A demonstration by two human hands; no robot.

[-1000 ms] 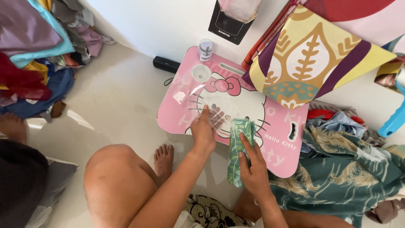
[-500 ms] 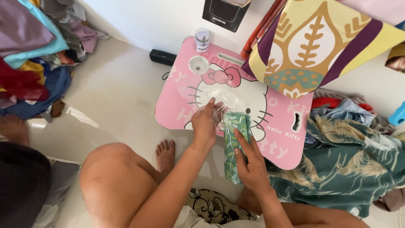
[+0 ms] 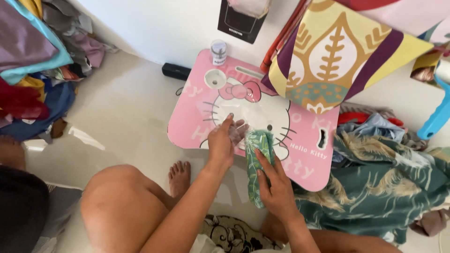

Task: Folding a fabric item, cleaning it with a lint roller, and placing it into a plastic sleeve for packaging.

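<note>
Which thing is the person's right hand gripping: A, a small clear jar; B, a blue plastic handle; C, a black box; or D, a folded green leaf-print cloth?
D: the right hand closes around the folded green leaf-print cloth at the near edge of the pink lap table, while the left hand presses down beside it.
</note>
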